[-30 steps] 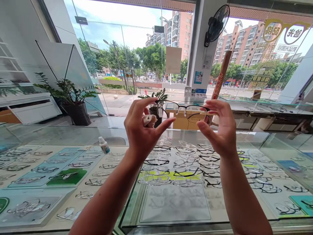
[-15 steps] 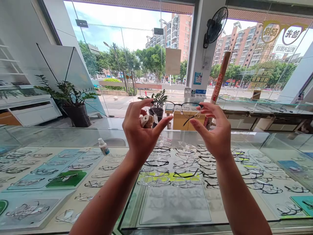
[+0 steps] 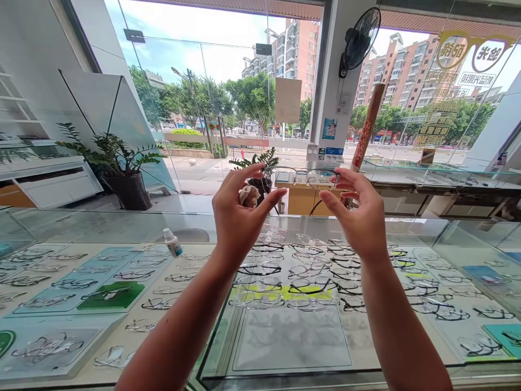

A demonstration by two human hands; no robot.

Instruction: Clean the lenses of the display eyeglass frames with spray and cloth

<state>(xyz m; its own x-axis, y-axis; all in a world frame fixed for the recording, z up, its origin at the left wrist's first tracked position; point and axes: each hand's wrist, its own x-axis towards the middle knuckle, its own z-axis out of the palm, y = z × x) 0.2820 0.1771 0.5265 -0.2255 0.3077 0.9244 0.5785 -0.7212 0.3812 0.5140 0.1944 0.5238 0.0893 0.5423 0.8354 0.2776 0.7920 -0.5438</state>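
A pair of eyeglasses [image 3: 302,171] with a thin dark upper rim is held up above the glass counter by both my hands. My left hand [image 3: 242,209] pinches its left side, and a crumpled beige cloth [image 3: 248,196] is tucked in the same palm. At the right end of the frame, the fingers of my right hand [image 3: 360,214] are closed on it, with the thumb below the lens. One dark temple arm hangs down near the right thumb. Trees and a plant show through the clear lenses.
Below my hands, the glass display counter [image 3: 293,342] holds rows of eyeglasses [image 3: 311,285]. A small white spray bottle [image 3: 172,243] stands on the glass at left. Beyond are potted plants [image 3: 128,187], a wooden cabinet [image 3: 299,201], a wall fan [image 3: 360,41] and large windows.
My left hand has moved slightly right and the eyeglasses have shifted a little right with it, tilting so the rim looks thinner. My right hand stays nearly in place.
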